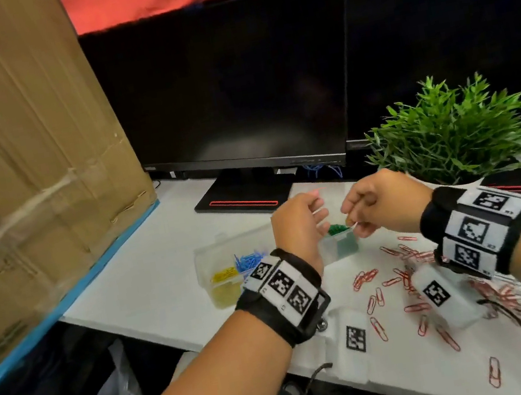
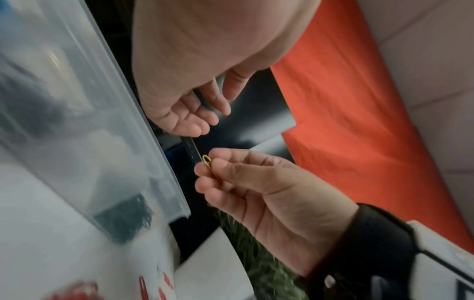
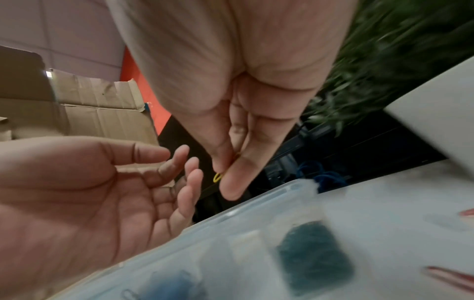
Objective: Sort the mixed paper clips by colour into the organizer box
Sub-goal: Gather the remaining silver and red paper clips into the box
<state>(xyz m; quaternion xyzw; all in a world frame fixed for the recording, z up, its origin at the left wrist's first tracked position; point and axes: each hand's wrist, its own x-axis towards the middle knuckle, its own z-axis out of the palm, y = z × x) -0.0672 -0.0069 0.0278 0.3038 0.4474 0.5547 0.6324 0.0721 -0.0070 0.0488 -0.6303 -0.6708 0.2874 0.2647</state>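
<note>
A clear organizer box point(image 1: 203, 259) stands on the white desk; its compartments hold yellow clips point(image 1: 222, 277), blue clips point(image 1: 247, 260) and green clips point(image 1: 338, 229). Above its right end my right hand point(image 1: 352, 220) pinches a single yellow paper clip point(image 2: 206, 160) between thumb and forefinger; the clip's tip point(image 3: 217, 177) also shows in the right wrist view. My left hand point(image 1: 319, 213) hovers just to the left of it, palm toward it, fingers point(image 3: 188, 178) loosely curved and holding nothing. Several red clips point(image 1: 365, 278) lie scattered on the desk under my right forearm.
Two dark monitors point(image 1: 234, 97) stand behind the box, one stand base point(image 1: 242, 200) just beyond my hands. A green potted plant point(image 1: 456, 131) is at the back right, a big cardboard box point(image 1: 18, 153) on the left. The desk's front edge point(image 1: 129, 328) runs near my left forearm.
</note>
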